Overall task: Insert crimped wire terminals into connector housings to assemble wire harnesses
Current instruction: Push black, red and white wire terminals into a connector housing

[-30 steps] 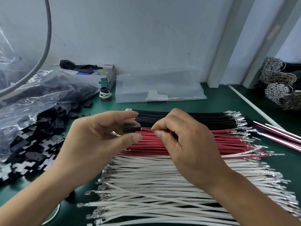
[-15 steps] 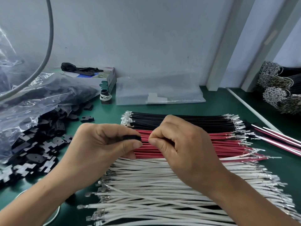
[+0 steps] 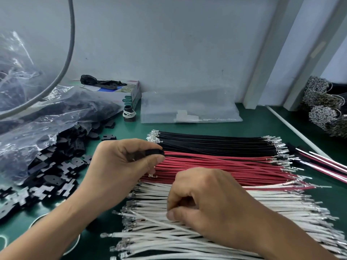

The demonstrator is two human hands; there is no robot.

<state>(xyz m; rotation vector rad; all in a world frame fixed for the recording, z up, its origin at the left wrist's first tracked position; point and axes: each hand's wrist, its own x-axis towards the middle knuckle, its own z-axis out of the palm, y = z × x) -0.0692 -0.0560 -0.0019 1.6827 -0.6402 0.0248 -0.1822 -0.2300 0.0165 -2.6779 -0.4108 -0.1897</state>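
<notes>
I am holding a small black connector housing (image 3: 154, 152) in my left hand (image 3: 120, 169). My thumb and my first finger are pinching it, up above the red wires (image 3: 225, 167). My other fingers are curling under it.

My right hand (image 3: 208, 207) is lying down low on the white wires (image 3: 150, 239). Its fingers are curling in and its thumb is pressing at the pile. I think it is pinching one white wire, but my fingers are hiding it, so I cannot tell for sure.

The wires are lying in three rows on the green table (image 3: 262, 124): black wires (image 3: 216, 143) at the back, red ones in the middle, white ones closest to me. They all have little shiny metal tips.

On my left, a heap of black housings (image 3: 56, 166) is spilling out of a clear plastic bag (image 3: 28, 128). A flat clear bag (image 3: 187, 109) is lying by the wall.
</notes>
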